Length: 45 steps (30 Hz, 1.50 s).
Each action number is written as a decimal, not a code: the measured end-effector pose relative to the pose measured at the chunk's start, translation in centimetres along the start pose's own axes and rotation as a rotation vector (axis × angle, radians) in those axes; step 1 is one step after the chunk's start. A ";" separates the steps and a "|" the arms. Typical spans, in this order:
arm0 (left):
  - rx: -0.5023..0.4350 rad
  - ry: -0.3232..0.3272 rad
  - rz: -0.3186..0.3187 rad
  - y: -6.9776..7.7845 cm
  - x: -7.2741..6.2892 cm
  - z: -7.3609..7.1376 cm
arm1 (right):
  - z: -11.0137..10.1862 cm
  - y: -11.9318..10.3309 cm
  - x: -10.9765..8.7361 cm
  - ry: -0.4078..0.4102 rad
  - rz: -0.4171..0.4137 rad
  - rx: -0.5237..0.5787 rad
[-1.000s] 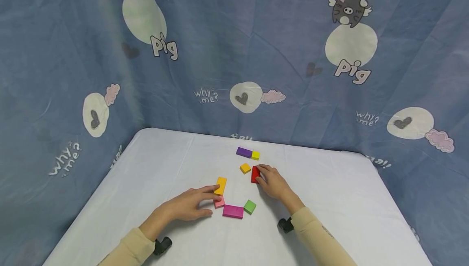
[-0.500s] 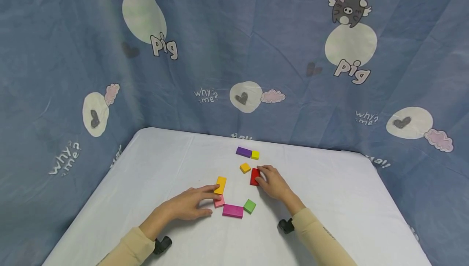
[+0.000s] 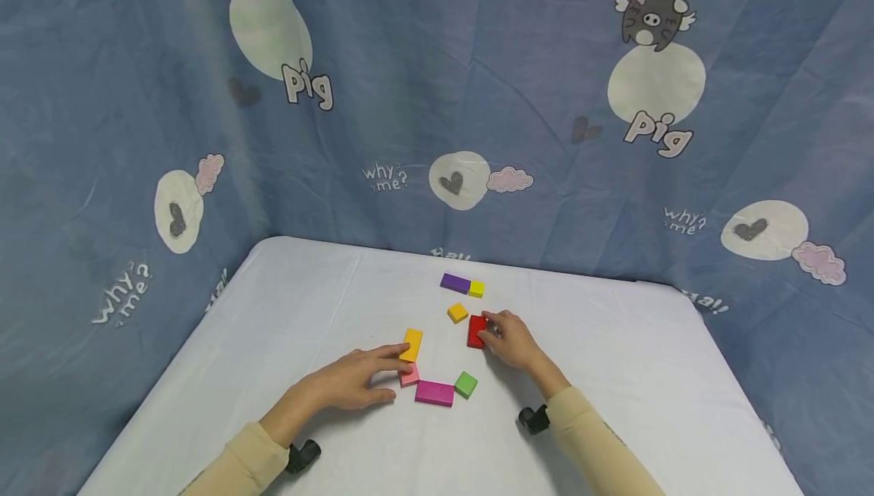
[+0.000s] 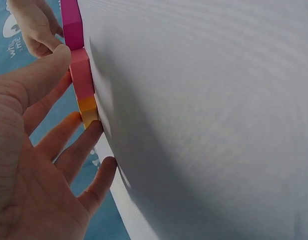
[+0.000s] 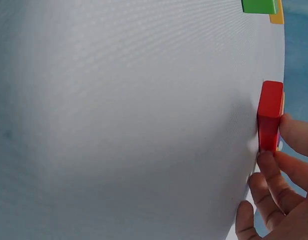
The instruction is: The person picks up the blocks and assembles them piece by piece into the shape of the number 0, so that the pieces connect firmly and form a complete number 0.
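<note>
My right hand [image 3: 512, 340] pinches a red rectangular block [image 3: 476, 331] by its right side and far end, thumb and fingertips on it. In the right wrist view the red block [image 5: 270, 115] lies on the white cloth with fingertips at its end. My left hand [image 3: 351, 378] has its fingers spread, fingertips resting on an orange rectangular block [image 3: 413, 343] and a small pink block [image 3: 409, 377]. In the left wrist view the pink block [image 4: 82, 75] lies beside the thumb. A magenta block [image 3: 434, 393] and a green block [image 3: 466, 384] continue the row from the pink one.
Behind the red block lies a small orange-yellow block [image 3: 457, 313]. Farther back, a purple block [image 3: 455, 283] adjoins a yellow block [image 3: 476, 290]. A white cloth covers the table [image 3: 614, 375], and a blue patterned curtain [image 3: 546, 102] hangs behind it.
The red block has slid slightly toward the near side along with my right hand. My left hand and the other blocks have stayed in place.
</note>
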State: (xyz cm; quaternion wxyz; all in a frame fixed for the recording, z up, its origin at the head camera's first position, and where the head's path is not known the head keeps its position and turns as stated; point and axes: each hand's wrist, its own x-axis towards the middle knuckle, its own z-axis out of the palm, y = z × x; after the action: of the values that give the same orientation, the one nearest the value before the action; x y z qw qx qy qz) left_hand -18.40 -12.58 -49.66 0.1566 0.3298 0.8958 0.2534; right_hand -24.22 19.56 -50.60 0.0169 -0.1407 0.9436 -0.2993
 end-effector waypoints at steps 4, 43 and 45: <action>0.004 0.002 -0.002 -0.1 0.0 0.1 | -0.1 0.0 -0.2 -0.007 0.010 0.046; 0.013 0.014 0.021 -0.2 0.1 0.1 | 0.2 0.1 -1.5 -0.061 0.064 0.182; 0.014 0.013 0.021 -0.2 0.1 0.2 | 0.2 0.2 -1.5 -0.065 0.061 0.178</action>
State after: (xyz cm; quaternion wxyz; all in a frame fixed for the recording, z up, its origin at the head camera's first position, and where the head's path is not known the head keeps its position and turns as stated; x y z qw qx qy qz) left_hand -18.49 -12.61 -49.92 0.1458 0.3384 0.8952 0.2508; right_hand -22.77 20.03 -50.91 0.0688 -0.1193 0.9161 -0.3766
